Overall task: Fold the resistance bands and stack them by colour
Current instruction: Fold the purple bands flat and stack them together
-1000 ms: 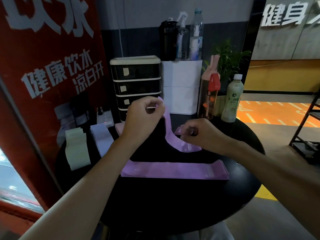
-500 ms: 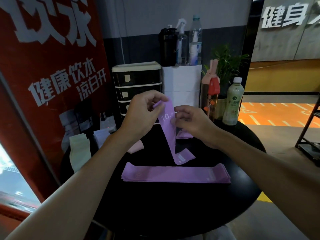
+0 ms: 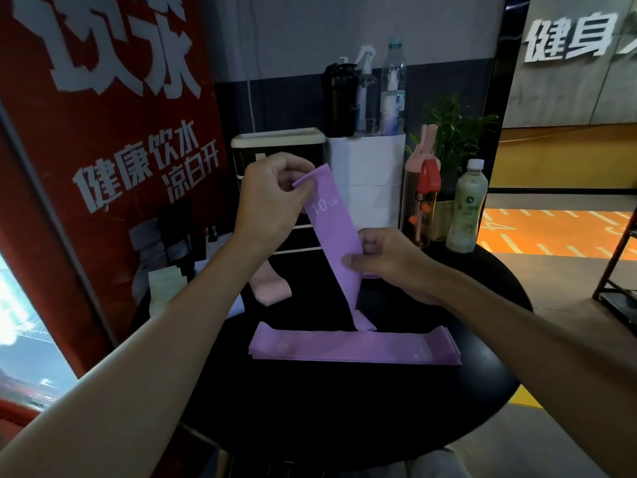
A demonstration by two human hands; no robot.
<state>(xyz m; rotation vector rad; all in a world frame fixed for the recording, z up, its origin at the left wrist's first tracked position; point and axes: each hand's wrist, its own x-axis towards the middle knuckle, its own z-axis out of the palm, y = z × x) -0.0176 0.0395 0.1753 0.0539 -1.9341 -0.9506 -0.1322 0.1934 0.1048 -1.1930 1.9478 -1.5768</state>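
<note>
Moved: held band (image 3: 331, 243) has been drawn out straighter.
Fingers: left hand (image 3: 272, 201) and right hand (image 3: 389, 260) are clamped on it.
Done: purple pile (image 3: 355, 346) is stacked.
Remaining: held band is not yet folded.

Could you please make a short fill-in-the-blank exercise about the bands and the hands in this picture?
The held band carries the print "10 ___".
The left hand pinches its ___ end.
The flat stack lying below it is ___.
The round table is ___.
Missing words: LB; top; purple; black.
</note>
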